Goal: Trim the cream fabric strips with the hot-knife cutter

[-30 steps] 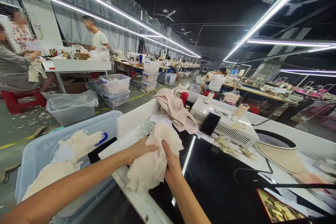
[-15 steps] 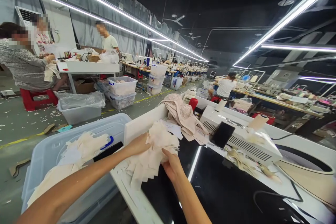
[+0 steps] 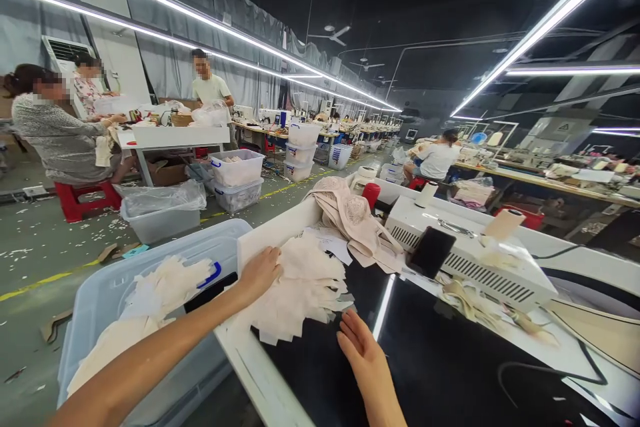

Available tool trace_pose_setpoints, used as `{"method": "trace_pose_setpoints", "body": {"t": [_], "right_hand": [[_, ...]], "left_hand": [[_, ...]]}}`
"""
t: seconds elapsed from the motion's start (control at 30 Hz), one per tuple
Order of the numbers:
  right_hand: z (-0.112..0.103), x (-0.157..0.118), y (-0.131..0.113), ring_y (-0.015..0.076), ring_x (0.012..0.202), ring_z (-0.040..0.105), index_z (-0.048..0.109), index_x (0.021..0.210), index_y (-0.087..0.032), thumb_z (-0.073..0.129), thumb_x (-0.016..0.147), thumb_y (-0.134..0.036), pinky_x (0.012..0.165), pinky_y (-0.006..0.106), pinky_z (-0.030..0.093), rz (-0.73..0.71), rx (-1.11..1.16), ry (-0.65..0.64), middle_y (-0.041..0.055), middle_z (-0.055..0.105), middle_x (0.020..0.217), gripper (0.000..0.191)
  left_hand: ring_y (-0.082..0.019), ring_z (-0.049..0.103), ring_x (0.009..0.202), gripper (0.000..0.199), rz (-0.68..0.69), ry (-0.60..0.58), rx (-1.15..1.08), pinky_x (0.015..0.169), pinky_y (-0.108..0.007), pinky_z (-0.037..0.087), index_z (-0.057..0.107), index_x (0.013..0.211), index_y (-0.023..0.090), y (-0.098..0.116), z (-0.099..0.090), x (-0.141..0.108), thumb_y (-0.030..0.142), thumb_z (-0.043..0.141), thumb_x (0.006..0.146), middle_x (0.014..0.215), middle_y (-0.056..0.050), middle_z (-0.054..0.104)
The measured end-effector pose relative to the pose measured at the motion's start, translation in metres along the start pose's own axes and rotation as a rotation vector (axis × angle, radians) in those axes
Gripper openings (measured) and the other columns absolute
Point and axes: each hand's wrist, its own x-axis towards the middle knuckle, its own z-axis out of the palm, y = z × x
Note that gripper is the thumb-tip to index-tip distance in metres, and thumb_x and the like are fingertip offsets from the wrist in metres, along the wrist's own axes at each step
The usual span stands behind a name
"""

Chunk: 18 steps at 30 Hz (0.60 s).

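Observation:
A fanned pile of cream fabric pieces [image 3: 313, 280] with jagged, stepped edges lies over the left side of the black tabletop [image 3: 430, 353]. At its left edge, my left hand [image 3: 261, 273] is closed on the fabric, fingers bent and fingertips partly hidden. My right hand [image 3: 364, 353] is off the pile, just right of its lower corner, above the black surface. Its fingers are stretched out and hold nothing. Behind the pile lie a white paper sheet [image 3: 335, 245] and beige bra pieces [image 3: 345, 210] with lace.
Left of the table stands a translucent bin [image 3: 100, 293] with more cream fabric. A white slotted machine [image 3: 475, 253], a dark phone [image 3: 433, 252], a red thread cone [image 3: 371, 195] and fabric scraps [image 3: 470, 300] line the table's back. Co-workers sit and stand at other tables.
My right hand has let go of the fabric and moved right and down, opening. The pile now lies flatter and more spread out. My left hand has shifted slightly left along its edge.

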Motion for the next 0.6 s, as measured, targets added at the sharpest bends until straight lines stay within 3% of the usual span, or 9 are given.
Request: {"method": "trace_pose_setpoints", "body": {"t": [0.13,0.27,0.37,0.43,0.6], "right_hand": [[0.012,-0.01,0.004,0.0394,0.14,0.057,0.074,0.128,-0.028,0.091,0.067,-0.044,0.119,0.055,0.047,-0.136,-0.212,0.0,0.0099,0.065,0.147,0.065],[0.04,-0.01,0.012,0.0365,0.141,0.056,0.066,0.142,-0.028,0.074,0.083,-0.041,0.117,0.054,0.048,-0.317,-0.533,-0.128,0.0091,0.063,0.151,0.061],[0.062,-0.003,0.019,0.0357,0.149,0.049,0.066,0.145,-0.027,0.071,0.085,-0.034,0.128,0.054,0.035,-0.401,-0.621,-0.186,0.008,0.06,0.155,0.06],[0.074,0.005,0.024,0.04,0.15,0.047,0.069,0.141,-0.024,0.072,0.084,-0.031,0.13,0.056,0.029,-0.411,-0.637,-0.187,0.012,0.061,0.153,0.058],[0.098,0.025,0.025,0.0475,0.144,0.049,0.074,0.133,-0.023,0.074,0.079,-0.026,0.127,0.061,0.027,-0.432,-0.684,-0.224,0.0167,0.071,0.137,0.053]], "left_hand": [[-0.026,0.063,0.118,0.029,-0.038,0.018,0.059,0.105,-0.049,0.051,0.061,0.13,0.015,0.0,0.003,0.005,0.03,0.06,0.105,0.132,-0.011,0.063],[-0.026,0.067,0.114,0.033,-0.071,0.017,0.074,0.101,-0.049,0.056,0.065,0.128,0.016,0.0,0.005,0.007,0.039,0.065,0.104,0.127,-0.01,0.067],[-0.025,0.067,0.113,0.032,-0.085,0.022,0.059,0.1,-0.048,0.057,0.066,0.126,0.016,0.001,0.006,0.007,0.038,0.066,0.104,0.126,-0.01,0.068],[-0.025,0.067,0.113,0.03,-0.083,0.031,0.029,0.1,-0.049,0.057,0.066,0.125,0.015,0.0,0.005,0.006,0.037,0.066,0.104,0.124,-0.009,0.068],[-0.026,0.067,0.111,0.022,-0.041,0.09,-0.135,0.105,-0.045,0.049,0.067,0.121,0.019,0.002,-0.006,-0.004,0.018,0.058,0.101,0.114,-0.008,0.07]]}}
